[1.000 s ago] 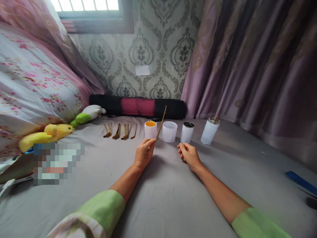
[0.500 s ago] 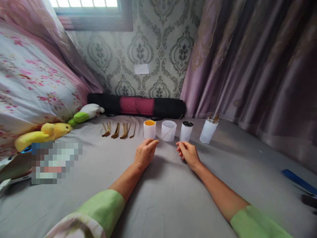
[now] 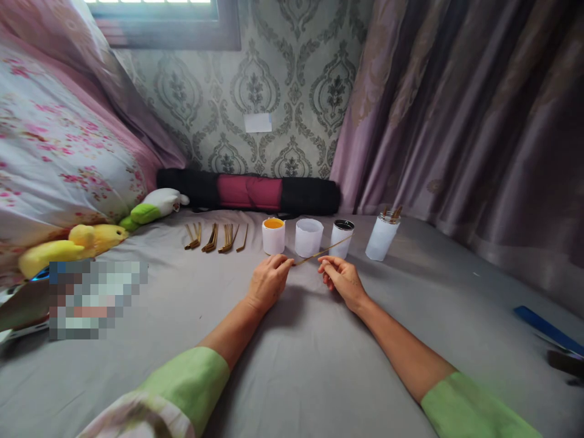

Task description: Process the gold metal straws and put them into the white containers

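My left hand (image 3: 268,281) pinches the near end of a thin brown stick (image 3: 329,248) between thumb and fingers. The stick slants up to the right, in front of the white-wrapped cup with a black inside (image 3: 340,241). My right hand (image 3: 341,278) is just below the stick, fingers loosely curled and slightly apart, holding nothing that I can see. Behind my hands stand a white cup with an orange inside (image 3: 274,238) and a plain white cup (image 3: 308,238). A taller white-wrapped container (image 3: 381,239) at the right holds several brown sticks.
Small groups of bent brown sticks (image 3: 210,238) lie left of the cups on the grey sheet (image 3: 292,365). A black and maroon roll (image 3: 250,192) lies along the wall. Plush toys (image 3: 98,237) are on the left, a blue object (image 3: 545,326) on the right.
The stick has tipped from a steep slant to a flatter one, its far end dropping to the right. My right hand's fingers have loosened slightly. The view has shifted a little.
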Demonstrator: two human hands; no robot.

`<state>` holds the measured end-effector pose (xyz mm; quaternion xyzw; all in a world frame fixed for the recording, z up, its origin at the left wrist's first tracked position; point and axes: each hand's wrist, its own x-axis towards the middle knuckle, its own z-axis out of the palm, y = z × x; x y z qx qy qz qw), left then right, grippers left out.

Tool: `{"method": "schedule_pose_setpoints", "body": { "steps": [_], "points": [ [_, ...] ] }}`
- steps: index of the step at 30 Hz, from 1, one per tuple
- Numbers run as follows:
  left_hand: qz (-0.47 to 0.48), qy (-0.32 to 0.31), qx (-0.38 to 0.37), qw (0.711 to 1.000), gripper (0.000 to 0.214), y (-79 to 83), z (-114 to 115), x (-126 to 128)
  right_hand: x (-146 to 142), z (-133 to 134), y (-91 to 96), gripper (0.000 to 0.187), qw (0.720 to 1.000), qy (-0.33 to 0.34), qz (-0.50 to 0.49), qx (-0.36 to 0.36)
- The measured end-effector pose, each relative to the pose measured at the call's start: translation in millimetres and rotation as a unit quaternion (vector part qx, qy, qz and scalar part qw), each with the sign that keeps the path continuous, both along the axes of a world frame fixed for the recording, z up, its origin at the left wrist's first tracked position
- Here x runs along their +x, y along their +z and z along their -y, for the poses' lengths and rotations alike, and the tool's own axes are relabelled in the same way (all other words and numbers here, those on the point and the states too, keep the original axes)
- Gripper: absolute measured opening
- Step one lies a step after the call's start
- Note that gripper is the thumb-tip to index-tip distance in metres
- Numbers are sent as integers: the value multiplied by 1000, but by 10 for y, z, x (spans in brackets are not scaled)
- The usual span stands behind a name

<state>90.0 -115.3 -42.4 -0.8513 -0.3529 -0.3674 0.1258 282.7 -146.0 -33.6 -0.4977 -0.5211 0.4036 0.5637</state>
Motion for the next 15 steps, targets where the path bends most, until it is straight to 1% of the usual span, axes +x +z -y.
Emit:
{"method": "schedule_pose_setpoints", "body": {
  "steps": [8, 15],
  "points": [
    [-34, 3, 0, 999, 27, 16, 20, 10, -46, 47, 51, 31, 999, 37, -25, -15],
    [-52, 9, -3, 999, 26, 35, 38, 22, -48, 44, 44, 33, 994, 53, -88, -39]
  ]
}}
